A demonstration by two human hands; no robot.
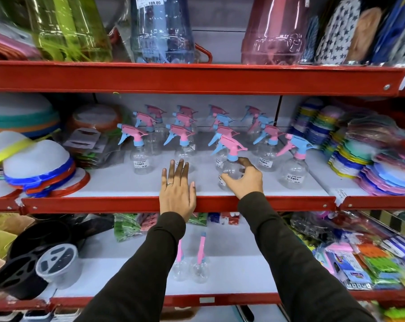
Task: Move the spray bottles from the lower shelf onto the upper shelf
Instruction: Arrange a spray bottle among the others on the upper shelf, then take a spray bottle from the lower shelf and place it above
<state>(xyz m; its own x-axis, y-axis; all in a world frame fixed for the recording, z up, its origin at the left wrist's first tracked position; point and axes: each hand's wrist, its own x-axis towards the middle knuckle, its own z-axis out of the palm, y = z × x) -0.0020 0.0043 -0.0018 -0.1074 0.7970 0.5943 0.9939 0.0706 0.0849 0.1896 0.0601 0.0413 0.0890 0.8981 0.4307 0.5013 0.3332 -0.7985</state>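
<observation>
Several clear spray bottles with pink and blue trigger heads stand in rows on the upper shelf [127, 182]. My right hand [244, 180] wraps around the round body of one such bottle [231, 168] at the front of that shelf, the bottle upright on the shelf surface. My left hand [178, 191] lies flat with fingers spread, palm down over the shelf's front edge, holding nothing. Two spray bottles [200, 266] stand upright on the lower shelf [238, 270], partly hidden behind my left forearm.
Stacked lidded bowls [37, 166] crowd the upper shelf's left end, stacks of coloured plates [371, 156] its right. Large tinted jars [162, 29] stand on the top shelf. A black round container [32, 259] and packaged goods [371, 259] flank the lower shelf.
</observation>
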